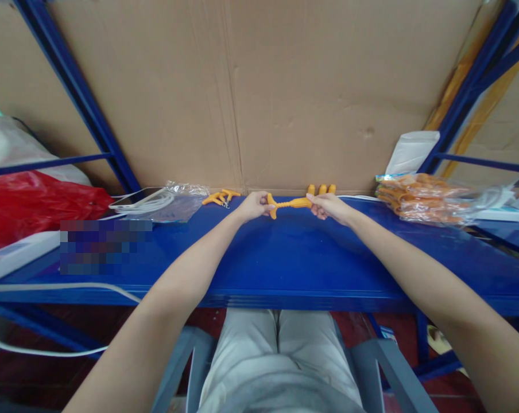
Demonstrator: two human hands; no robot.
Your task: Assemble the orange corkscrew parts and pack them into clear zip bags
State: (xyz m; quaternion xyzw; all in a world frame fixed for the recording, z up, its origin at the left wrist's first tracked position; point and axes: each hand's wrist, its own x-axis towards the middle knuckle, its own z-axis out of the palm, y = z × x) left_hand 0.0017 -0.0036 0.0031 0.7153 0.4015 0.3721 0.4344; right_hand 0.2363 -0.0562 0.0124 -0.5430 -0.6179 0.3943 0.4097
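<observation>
Over the back of the blue shelf table, both hands hold an orange tool with a T-shaped handle (272, 206), a thin, twisted-looking shaft and a thicker cylindrical orange part (301, 202). My left hand (254, 207) pinches the T-shaped handle. On the other end, the fingers of my right hand (330, 207) are closed round the cylindrical part. The tool lies roughly level between them. Left of my left hand are several orange T-shaped handles (221, 197) with small metal-looking ends. Three orange cylindrical pieces (322, 189) stand behind my right hand.
Clear plastic bags of orange pieces (418, 198) lie at the right. A phone (136, 197) with a white cable (156, 202) and a clear bag (179, 203) are at the left, near a red bag (39, 201). Cardboard (285, 97) closes off the back; blue posts (76, 92) stand at both sides.
</observation>
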